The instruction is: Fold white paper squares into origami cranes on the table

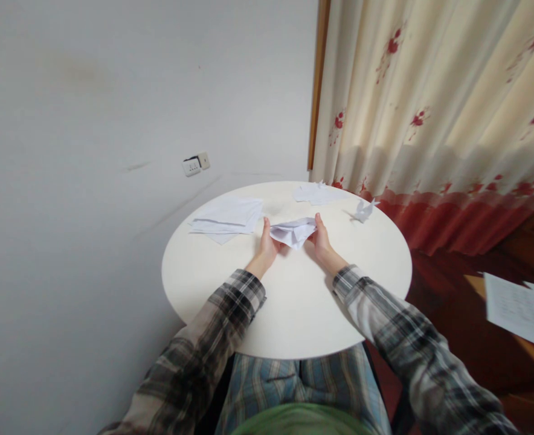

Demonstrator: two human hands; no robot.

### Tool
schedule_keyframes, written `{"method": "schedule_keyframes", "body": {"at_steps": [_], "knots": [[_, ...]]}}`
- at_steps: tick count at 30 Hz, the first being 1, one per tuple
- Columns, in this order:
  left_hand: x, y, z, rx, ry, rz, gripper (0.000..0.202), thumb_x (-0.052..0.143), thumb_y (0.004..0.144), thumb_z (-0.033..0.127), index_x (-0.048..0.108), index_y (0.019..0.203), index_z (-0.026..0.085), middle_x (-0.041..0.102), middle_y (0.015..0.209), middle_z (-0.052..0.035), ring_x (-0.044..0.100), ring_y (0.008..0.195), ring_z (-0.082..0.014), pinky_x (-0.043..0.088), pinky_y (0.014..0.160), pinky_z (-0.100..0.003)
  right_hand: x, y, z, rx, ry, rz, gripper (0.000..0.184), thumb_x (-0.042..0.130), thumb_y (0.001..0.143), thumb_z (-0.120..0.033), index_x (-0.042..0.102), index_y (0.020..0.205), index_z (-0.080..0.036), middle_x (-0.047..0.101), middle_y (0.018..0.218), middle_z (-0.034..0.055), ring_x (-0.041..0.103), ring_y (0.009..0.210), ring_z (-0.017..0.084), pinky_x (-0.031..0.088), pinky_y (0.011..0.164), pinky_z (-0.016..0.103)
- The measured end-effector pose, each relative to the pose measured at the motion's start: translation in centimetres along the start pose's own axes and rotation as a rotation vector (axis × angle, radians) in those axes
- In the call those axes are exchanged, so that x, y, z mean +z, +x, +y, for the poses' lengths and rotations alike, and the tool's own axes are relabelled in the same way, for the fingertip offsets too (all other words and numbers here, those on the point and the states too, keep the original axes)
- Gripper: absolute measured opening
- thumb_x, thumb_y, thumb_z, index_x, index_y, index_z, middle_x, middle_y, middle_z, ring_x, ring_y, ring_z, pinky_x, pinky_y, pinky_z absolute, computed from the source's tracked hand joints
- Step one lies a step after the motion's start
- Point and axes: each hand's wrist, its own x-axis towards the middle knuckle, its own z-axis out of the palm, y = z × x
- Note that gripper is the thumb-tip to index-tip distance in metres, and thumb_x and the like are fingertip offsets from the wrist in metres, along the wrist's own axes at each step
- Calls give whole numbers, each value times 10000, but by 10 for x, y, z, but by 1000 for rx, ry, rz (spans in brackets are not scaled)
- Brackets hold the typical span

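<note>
A partly folded white paper (293, 232) is held between both hands just above the round white table (294, 302). My left hand (267, 241) grips its left edge with closed fingers. My right hand (321, 237) grips the right edge the same way. Both plaid sleeves reach in from the bottom of the view.
A stack of white sheets (228, 219) lies at the table's back left. More paper (316, 193) lies at the back, and a small folded paper figure (363, 211) at the back right. A flowered curtain (430, 121) hangs to the right; loose sheets (521, 311) rest on a wooden surface.
</note>
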Motion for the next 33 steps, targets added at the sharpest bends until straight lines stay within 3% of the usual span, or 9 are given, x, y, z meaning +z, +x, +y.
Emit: {"method": "schedule_keyframes", "body": {"at_steps": [10, 14, 18, 25, 33], "knots": [[-4, -2, -2, -44, 92, -84, 444, 504, 776, 518, 616, 988, 143, 673, 990, -96, 594, 979, -229, 458, 852, -351, 1, 0, -1, 17, -26, 16, 493, 509, 665, -666, 589, 747, -186, 645, 702, 21, 578, 648, 156, 424, 565, 258], [-3, -5, -1, -71, 122, -61, 372, 538, 773, 470, 622, 920, 139, 677, 946, -88, 607, 920, -212, 451, 841, -343, 1, 0, -2, 17, -33, 34, 486, 537, 648, -659, 577, 702, -178, 625, 660, 9, 547, 592, 137, 406, 542, 246], [-2, -8, 0, -56, 138, -50, 332, 574, 762, 419, 617, 947, 147, 674, 939, -69, 607, 890, -191, 446, 831, -325, 1, -1, -2, -3, -55, 40, 474, 538, 657, -645, 569, 700, -174, 607, 632, -2, 529, 571, 127, 398, 539, 241], [4, -11, 1, -45, 87, -164, 352, 610, 743, 328, 583, 1048, 153, 665, 1008, -70, 579, 1010, -199, 421, 895, -326, 2, -1, -4, -5, -6, 57, 444, 558, 655, -625, 543, 673, -182, 585, 617, -15, 520, 561, 117, 405, 535, 234], [5, -12, 0, -15, 103, -236, 362, 624, 733, 309, 583, 1043, 126, 645, 1072, -106, 544, 1089, -215, 406, 936, -337, 1, -2, -6, -32, 7, 41, 439, 567, 649, -621, 530, 653, -184, 564, 607, -16, 511, 568, 119, 404, 547, 241]]}}
